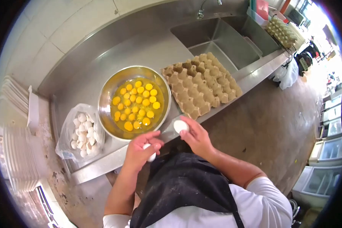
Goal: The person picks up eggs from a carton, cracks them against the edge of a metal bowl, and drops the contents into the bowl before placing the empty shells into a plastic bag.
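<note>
My left hand (141,150) is closed around a white egg (151,155), below the near rim of a large steel bowl (107,88). To the right, my right hand (196,136) grips another white egg (180,127) near the counter's front edge. Inside the bowl lie many raw yolks (137,102) in clear egg white. A clear plastic bag (70,131) full of white eggshells (84,133) rests left of the bowl. On its right side sits a cardboard egg tray (197,89), whose cups show no eggs.
A steel sink (216,40) with two basins and a tap (200,14) lies at the back right. More egg trays (280,32) stand at the counter's far end. Stacked white trays (21,159) line the left side. The steel counter (140,49) runs along a tiled wall.
</note>
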{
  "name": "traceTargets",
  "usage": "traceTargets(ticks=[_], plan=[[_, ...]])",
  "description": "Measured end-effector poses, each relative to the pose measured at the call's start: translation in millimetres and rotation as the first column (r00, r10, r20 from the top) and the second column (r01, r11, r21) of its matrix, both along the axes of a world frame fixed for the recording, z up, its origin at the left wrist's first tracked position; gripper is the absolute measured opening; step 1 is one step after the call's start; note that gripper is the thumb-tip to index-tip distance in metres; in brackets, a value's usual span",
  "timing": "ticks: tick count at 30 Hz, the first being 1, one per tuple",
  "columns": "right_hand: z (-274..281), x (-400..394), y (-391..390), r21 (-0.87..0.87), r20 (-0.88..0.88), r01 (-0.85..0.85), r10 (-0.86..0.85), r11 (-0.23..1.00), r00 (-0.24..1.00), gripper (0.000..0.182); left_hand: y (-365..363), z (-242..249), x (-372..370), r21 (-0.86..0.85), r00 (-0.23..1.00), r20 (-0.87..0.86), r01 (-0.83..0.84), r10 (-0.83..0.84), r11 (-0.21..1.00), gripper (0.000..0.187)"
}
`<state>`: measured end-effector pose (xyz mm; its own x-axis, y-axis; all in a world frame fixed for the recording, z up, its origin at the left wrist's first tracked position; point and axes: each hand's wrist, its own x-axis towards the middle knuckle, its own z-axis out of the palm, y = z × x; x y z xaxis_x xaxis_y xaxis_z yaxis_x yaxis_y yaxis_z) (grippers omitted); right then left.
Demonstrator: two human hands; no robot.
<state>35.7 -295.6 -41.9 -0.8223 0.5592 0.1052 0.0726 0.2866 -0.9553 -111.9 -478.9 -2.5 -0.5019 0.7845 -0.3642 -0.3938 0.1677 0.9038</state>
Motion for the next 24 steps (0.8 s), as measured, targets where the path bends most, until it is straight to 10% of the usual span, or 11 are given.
traceTargets(ticks=[2,3,10,24], plan=[[14.8,-15.6,3.1,-0.755,-0.033,-0.102,0.118,0.648,0.992,0.041,13.4,7.7,-5.2,0.01,0.981,-0.193,-0.01,0.012,1.0,0.05],[16.3,-21.4,2.1,-0.787,-0.075,-0.161,0.168,0.596,0.983,0.041,19.5,11.0,-8.1,0.019,0.923,-0.385,-0.021,0.026,1.0,0.053],[27.6,-40.3,-2.0,-0.799,-0.045,-0.195,0.266,0.57,0.963,0.045,37.2,26.3,-19.0,-0.101,0.707,-0.699,0.046,-0.104,0.994,0.045],[55.3,-123.2,6.6,-0.621,0.095,-0.195,0.319,0.759,0.943,0.041,42.8,24.6,-63.9,0.047,0.446,-0.883,-0.22,0.143,0.974,0.034]])
